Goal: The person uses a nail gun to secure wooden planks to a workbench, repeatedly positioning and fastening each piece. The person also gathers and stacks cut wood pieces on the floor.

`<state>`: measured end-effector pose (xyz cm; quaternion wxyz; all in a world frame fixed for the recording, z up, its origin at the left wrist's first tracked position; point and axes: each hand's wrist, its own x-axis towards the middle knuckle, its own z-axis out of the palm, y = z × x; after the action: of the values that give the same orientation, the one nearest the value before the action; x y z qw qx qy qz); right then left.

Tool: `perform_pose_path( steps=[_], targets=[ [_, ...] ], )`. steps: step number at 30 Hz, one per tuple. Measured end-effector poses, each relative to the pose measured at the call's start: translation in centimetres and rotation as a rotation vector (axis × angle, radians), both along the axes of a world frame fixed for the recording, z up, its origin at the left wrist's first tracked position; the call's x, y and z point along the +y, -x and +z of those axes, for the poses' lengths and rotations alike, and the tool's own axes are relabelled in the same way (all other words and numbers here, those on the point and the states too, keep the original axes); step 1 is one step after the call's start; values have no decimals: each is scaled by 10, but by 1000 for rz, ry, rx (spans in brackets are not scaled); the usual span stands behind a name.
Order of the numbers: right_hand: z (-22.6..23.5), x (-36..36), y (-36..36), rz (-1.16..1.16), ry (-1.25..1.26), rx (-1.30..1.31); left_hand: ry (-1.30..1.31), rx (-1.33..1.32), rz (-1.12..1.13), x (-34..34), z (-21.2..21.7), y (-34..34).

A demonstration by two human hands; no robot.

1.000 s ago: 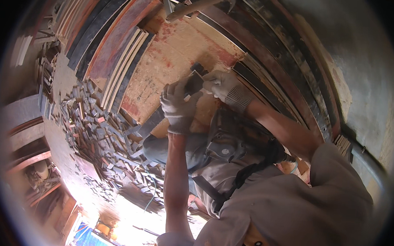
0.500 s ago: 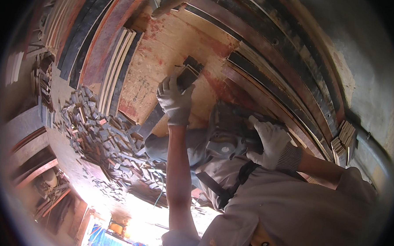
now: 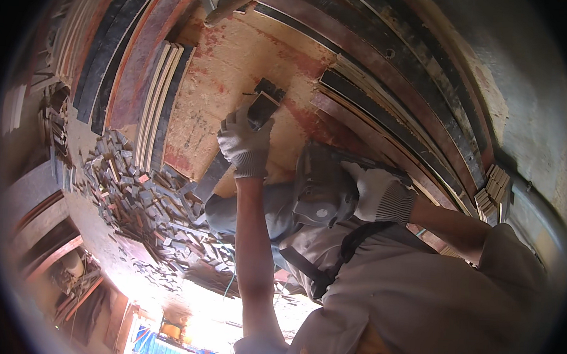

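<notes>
My left hand (image 3: pixel 243 139), in a whitish knit glove, is closed around a short dark plywood piece (image 3: pixel 262 110) with a pale cut edge. It holds the piece over a worn, red-stained wooden worktop (image 3: pixel 215 79), against a small dark fitting (image 3: pixel 269 88). A dark strip (image 3: pixel 214 174) lies below that wrist. My right hand (image 3: pixel 376 192), gloved alike, is close to my body at a dark, flat-topped thing (image 3: pixel 326 179) whose kind I cannot make out. Its fingers reach over the dark edge and are partly hidden, so their grip does not show.
Long plywood strips (image 3: pixel 387 128) are stacked along the right, by a wall pipe (image 3: pixel 538 210). More strips (image 3: pixel 157 105) stand at the left. A heap of small offcuts (image 3: pixel 149 203) covers the floor at lower left. A wooden handle (image 3: pixel 237 5) juts in at the top.
My right hand has shifted left and its fingers have gone from spread to bent over the dark edge. The left hand stays on the plywood piece. The whole view has shifted slightly.
</notes>
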<state>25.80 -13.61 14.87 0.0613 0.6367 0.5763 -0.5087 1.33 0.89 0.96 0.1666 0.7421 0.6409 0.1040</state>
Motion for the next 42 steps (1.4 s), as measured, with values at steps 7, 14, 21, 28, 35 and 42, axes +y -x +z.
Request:
perform_pose_path(
  steps=[7, 14, 21, 28, 35, 42],
  targets=[
    [10, 13, -8, -118, -30, 50, 2, 16, 5, 3, -1, -1],
    [-36, -19, -19, 219, -686, -128, -41, -11, -38, 6, -3, 1],
    [-62, 15, -11, -168, 8, 130, -44, -52, -45, 6, -6, 4],
    [-35, 62, 3, -47, 199, 85, -16, -117, -12, 6, -5, 6],
    [-51, 59, -9, -217, 490, 31, -41, -131, -31, 9, -6, 8],
    [-91, 27, -31, -252, 316, 267, -63, -160, -29, 6, -9, 10]
  ],
)
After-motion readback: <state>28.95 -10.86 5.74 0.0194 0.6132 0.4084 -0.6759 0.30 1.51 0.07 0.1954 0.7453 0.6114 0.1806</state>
